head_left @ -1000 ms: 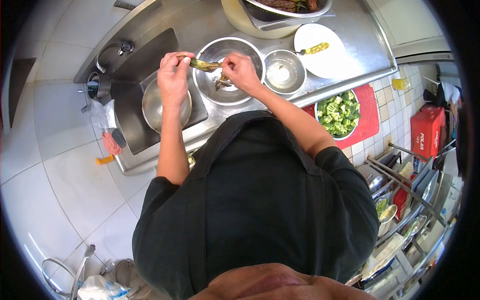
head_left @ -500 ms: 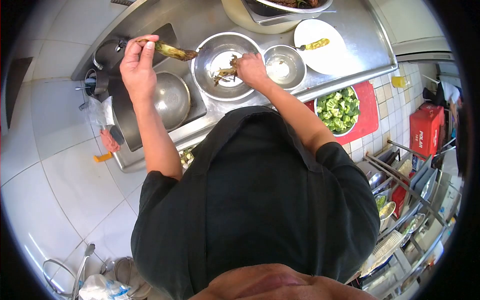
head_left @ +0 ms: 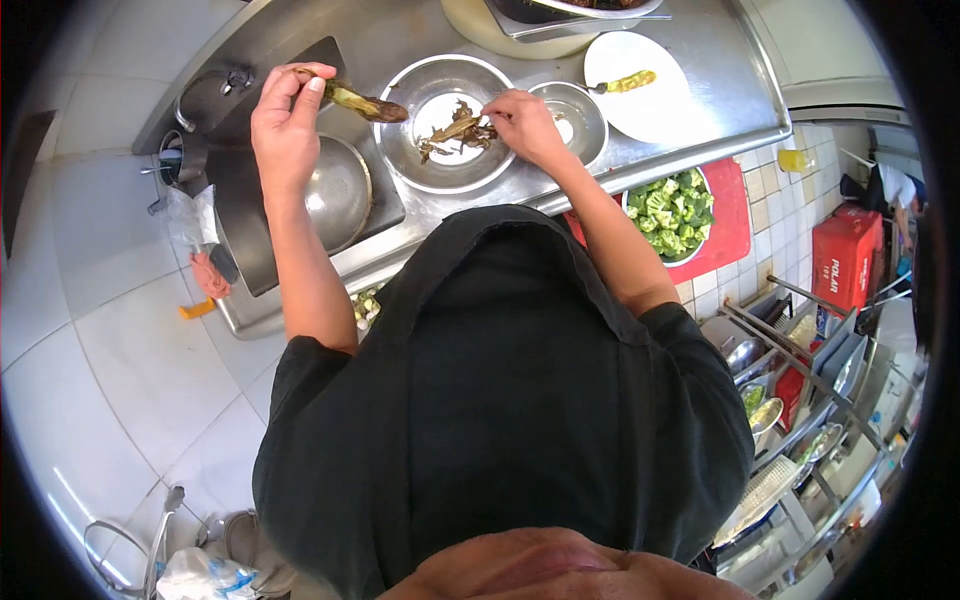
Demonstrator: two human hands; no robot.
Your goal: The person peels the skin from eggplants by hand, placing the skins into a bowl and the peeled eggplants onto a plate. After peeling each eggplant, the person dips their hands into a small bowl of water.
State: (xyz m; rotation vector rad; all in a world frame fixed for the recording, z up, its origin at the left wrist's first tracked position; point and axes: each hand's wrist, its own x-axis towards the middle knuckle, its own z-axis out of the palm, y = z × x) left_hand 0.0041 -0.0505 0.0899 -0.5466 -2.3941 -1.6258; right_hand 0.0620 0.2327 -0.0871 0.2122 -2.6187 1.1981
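Note:
My left hand [head_left: 287,125] is closed around the stem end of a roasted eggplant [head_left: 365,103]. Its browned tip hangs over the left rim of a wide steel bowl [head_left: 405,165]. Strips of dark eggplant skin [head_left: 458,135] lie heaped inside that bowl. At the bowl's right side is my right hand [head_left: 530,125], fingers pinched together beside the skins; whatever they hold is too small to make out. Partly behind this hand stands a smaller steel bowl [head_left: 590,118]. A peeled eggplant [head_left: 630,82] with its dark stem lies on a round white plate [head_left: 665,110].
The steel sink [head_left: 385,222] on the left holds a large round pan [head_left: 338,195] below a faucet [head_left: 235,80]. A bowl of broccoli florets [head_left: 670,217] rests on a red board [head_left: 735,215] at right. Metal racks [head_left: 835,390] stand at the lower right.
My right hand has let the strips of skin fall into the steel bowl and moved slightly right to its rim. The left hand still holds the eggplant, nearly in place.

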